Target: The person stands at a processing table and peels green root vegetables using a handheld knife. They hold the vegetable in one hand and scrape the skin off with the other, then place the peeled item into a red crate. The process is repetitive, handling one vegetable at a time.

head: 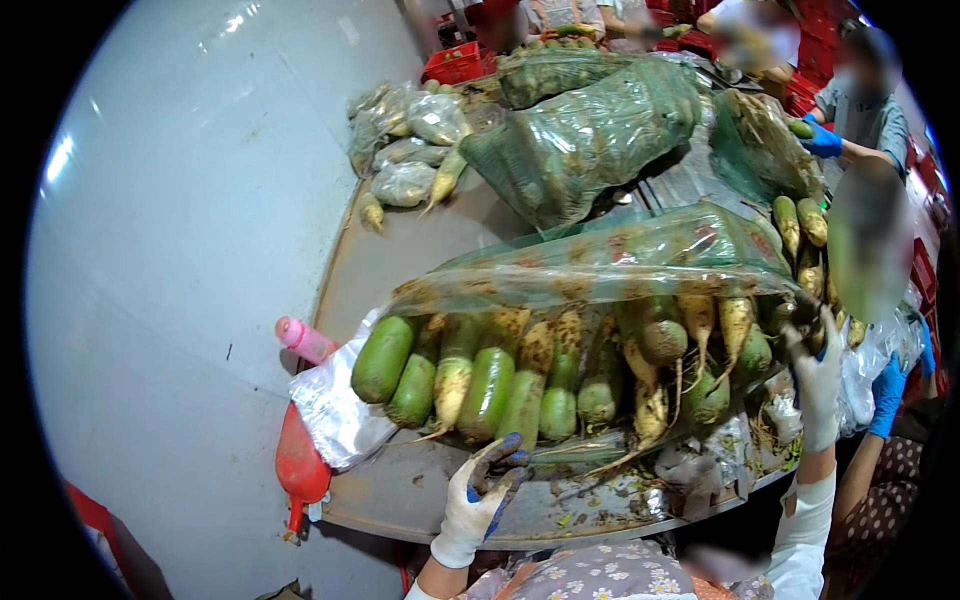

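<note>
A green mesh-and-plastic sack (600, 259) lies open towards me, full of green radishes (486, 394) with pale, soil-streaked root ends. My left hand (487, 480), in a white glove with dirty blue-coated fingers, is at the front of the row. Its fingers are apart and curved, the tips next to the lower end of one radish; nothing shows in its grasp. At the sack's right end is my right hand (816, 386), gloved in white, fingers raised against the sack's edge. Whether it grips the film is hidden.
A metal table (375, 495) carries loose soil and leaf scraps. Clear plastic bags (341, 405), a pink bottle (306, 341) and a red rubber object (302, 457) are at left. Bagged radishes (405, 184) and another sack (585, 135) lie beyond. Blue-gloved co-workers' hands (890, 394) are at right.
</note>
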`<state>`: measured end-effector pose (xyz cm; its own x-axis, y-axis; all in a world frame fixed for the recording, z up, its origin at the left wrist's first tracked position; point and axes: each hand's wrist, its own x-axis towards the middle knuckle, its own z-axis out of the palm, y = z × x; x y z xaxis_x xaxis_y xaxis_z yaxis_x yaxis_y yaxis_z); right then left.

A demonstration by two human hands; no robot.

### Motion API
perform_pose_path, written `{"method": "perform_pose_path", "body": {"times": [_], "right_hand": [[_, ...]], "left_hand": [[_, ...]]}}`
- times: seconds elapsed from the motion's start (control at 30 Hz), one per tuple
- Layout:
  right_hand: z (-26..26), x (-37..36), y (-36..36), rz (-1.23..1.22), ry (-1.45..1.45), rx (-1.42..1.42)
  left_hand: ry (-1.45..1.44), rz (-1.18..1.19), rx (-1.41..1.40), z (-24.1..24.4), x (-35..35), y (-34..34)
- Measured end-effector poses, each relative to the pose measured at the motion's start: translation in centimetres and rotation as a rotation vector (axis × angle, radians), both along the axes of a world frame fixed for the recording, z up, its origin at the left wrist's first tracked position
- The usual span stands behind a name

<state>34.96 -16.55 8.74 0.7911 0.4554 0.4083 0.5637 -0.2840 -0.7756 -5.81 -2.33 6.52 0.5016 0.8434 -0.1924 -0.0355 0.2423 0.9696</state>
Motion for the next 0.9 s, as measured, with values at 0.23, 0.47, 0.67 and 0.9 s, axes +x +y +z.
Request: {"method": "perform_pose_path", "body": {"times": [0.23, 0.47, 0.67, 0.9], "right_hand": [[0.3, -14.6, 5.3, 0.684, 0.402, -0.144], [-7.8, -21.5, 9.6, 0.809, 0.813, -0.192], [-8.3, -23.5, 14.0, 0.674, 1.273, 0.008], [-8.9, -23.6, 17.0, 0.596, 1.383, -0.028]], "left_hand": [[-0.02, 0.264, 0.143, -3.2, -4.9, 0.8], [-0.047, 0.179, 0.108, -6.3, -6.2, 4.0], [-0.031, 0.156, 0.215, -6.7, -3.9, 6.0], [0.009, 0.049, 0.059, -3.6, -2.5, 8.4]]}}
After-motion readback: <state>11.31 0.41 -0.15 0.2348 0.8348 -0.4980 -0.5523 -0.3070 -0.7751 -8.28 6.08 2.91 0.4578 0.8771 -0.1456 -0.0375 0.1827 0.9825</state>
